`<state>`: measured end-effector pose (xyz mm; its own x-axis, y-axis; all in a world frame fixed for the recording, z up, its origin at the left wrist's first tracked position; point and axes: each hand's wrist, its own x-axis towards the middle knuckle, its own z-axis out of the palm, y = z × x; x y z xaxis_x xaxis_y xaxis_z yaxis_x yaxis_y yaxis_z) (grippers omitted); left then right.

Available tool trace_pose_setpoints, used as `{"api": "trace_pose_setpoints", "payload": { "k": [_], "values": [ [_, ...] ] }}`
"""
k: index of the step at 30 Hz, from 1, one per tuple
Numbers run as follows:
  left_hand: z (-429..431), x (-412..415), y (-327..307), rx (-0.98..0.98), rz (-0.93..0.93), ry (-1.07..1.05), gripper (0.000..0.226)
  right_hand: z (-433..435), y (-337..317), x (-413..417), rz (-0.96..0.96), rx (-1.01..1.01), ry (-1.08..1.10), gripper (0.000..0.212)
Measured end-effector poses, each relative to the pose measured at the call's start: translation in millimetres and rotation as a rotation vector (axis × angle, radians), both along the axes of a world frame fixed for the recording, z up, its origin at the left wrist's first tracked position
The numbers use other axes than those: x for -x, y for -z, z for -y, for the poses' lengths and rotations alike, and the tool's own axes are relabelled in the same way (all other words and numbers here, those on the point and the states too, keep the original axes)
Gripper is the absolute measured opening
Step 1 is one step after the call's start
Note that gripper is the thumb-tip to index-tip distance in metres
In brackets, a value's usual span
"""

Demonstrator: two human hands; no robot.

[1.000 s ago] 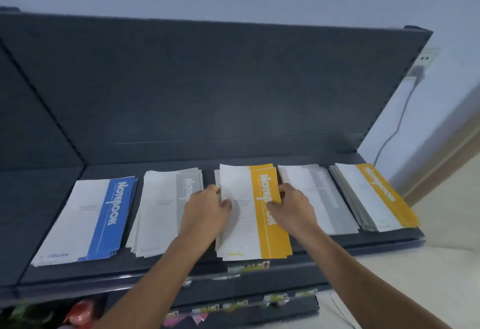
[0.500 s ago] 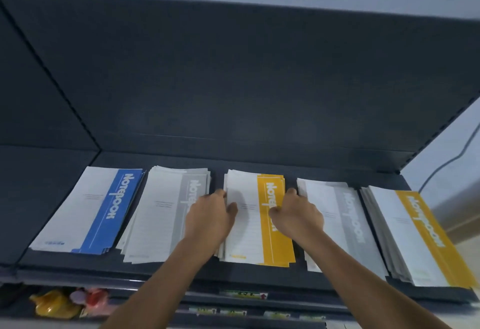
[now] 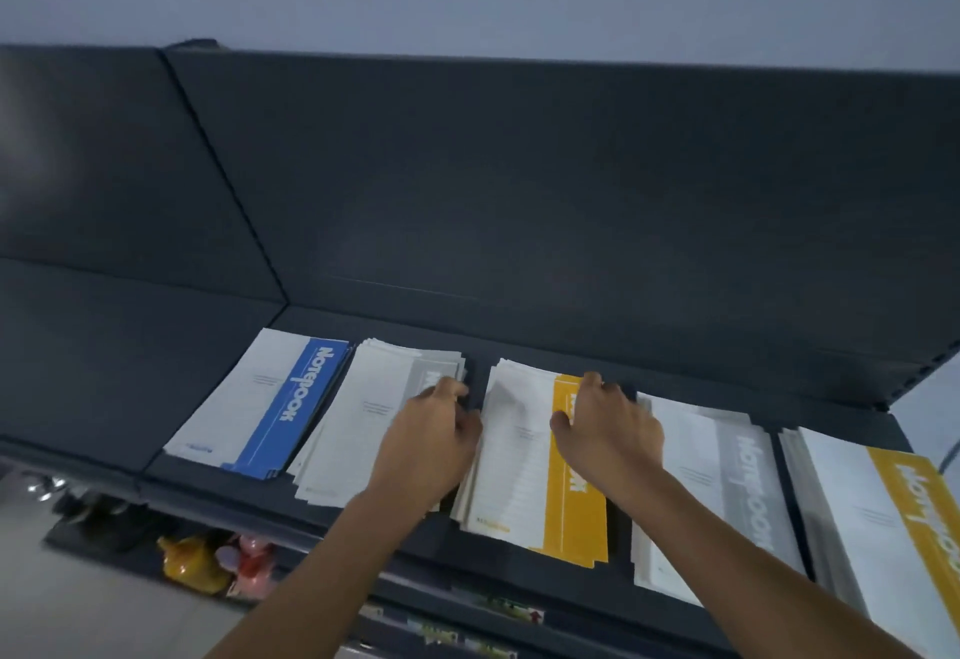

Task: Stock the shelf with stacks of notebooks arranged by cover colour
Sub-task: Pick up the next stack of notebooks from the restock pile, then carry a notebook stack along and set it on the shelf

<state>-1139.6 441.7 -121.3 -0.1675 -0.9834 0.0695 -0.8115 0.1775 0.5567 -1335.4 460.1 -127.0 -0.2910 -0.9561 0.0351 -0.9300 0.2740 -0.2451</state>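
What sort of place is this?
Likely a shop aisle: a dark metal shelf holds a blue stack and a yellow stack of notebooks, paper label strips line the lower shelf edge, and small toys sit below.

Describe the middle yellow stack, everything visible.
The stack is paper notebooks, white covers with a yellow band on the right bearing white lettering. It lies flat on the shelf, between two grey stacks, sheets fanned at the left edge. The left hand grips its left edge; the right hand curls over the band's far end.
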Motion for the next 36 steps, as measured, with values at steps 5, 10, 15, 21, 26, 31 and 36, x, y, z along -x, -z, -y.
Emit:
{"api": "trace_pose_setpoints", "payload": {
  "k": [5,10,15,21,26,31,36],
  "values": [
    [-8.5,-35.6,-10.5,0.038,-0.032,-0.032,0.027,11.8,-16.7,-49.0,0.065,0.023,-0.189,0.033],
    [-9.9,-86.2,-21.7,0.062,0.001,-0.12,0.026,20.3,-31.8,-112.4,0.071,0.052,-0.37,0.032],
    [-8.8,-153.8,-35.5,0.076,0.004,-0.215,0.023,29.1,-50.8,-175.9,0.075,0.076,-0.483,0.034],
    [-0.8,-265.7,-45.8,0.072,-0.041,-0.271,0.024,46.2,-69.1,-281.6,0.098,0.066,-0.579,0.03],
    [5.3,-365.1,-45.5,0.086,-0.017,-0.269,0.023,56.4,-72.7,-381.7,0.114,0.102,-0.621,0.027],
    [6.3,-447.1,-37.9,0.09,0.02,-0.299,0.023,62.0,-70.7,-462.7,0.123,0.097,-0.665,0.029],
    [13.0,-511.4,-29.2,0.097,0.035,-0.347,0.024,77.0,-66.4,-528.2,0.122,0.074,-0.738,0.03]
  ]
}}
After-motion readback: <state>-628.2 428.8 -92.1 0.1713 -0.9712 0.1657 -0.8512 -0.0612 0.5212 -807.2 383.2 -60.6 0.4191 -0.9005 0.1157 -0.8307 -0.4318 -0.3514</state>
